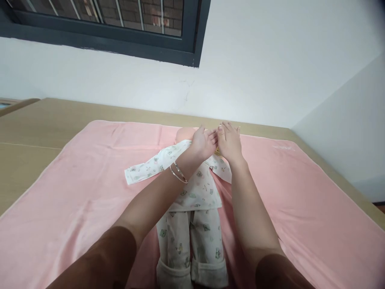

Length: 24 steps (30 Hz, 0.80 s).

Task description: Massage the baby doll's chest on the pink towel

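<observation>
A baby doll (184,134) lies on its back on a pink blanket; most of its head is hidden behind my hands. It is dressed in a white printed top (197,192) and matching trousers (207,241) with turned-up cuffs. Above the doll's head and chest, my left hand (205,142) is palm up with its fingers stretched out. My right hand (229,140) is beside it, back of the hand showing and fingers extended. Their fingers are close together or touching. Neither hand visibly holds anything. A small yellow patch (217,151) shows between the hands; its kind is unclear.
The pink blanket (99,168) is spread with some wrinkles over a wooden surface (27,124). A white wall (249,72) stands behind it, with a dark-framed, barred window (192,28) at upper left. Two thin bangles (178,172) circle my left wrist.
</observation>
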{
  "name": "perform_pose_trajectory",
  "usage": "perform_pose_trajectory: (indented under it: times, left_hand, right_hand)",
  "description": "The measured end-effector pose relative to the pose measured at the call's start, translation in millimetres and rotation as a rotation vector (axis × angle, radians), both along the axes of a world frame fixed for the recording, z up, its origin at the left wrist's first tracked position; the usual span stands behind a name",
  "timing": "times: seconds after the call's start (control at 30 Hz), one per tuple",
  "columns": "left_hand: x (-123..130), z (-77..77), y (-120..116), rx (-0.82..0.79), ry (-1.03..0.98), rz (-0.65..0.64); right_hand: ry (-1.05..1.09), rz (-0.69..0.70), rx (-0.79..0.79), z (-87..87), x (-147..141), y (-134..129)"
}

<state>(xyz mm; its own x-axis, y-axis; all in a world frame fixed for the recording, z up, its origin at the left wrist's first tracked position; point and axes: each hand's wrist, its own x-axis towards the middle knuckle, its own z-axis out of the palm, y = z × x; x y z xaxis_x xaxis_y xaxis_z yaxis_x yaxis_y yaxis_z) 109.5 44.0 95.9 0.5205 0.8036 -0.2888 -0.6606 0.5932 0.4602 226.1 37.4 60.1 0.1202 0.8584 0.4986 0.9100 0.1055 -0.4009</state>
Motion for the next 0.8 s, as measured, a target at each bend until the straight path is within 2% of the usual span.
perform_pose_trajectory:
  times: [0.2,0.37,0.57,0.7,0.8]
  left_hand:
    - [-49,10.2,-39,0.05,0.143,-0.06]
    - [-82,20.2,-54,0.05,0.176,-0.03]
    - [-98,29.0,-63,0.103,0.134,-0.02]
    - [-103,35.5,-74,0.174,0.145,-0.025]
    - [-102,41.7,-87,0.209,0.166,-0.015]
  right_hand:
    - [0.125,0.012,0.004,-0.6,-1,-2]
    - [0.151,0.011,-0.005,-0.4,-2,-5]
    - [0.176,0.001,-0.032,2.8,-3,-7]
    - [0.217,-0.022,0.012,13.7,-15,-18]
    - [0.218,0.1,0.092,28.3,-41,-38]
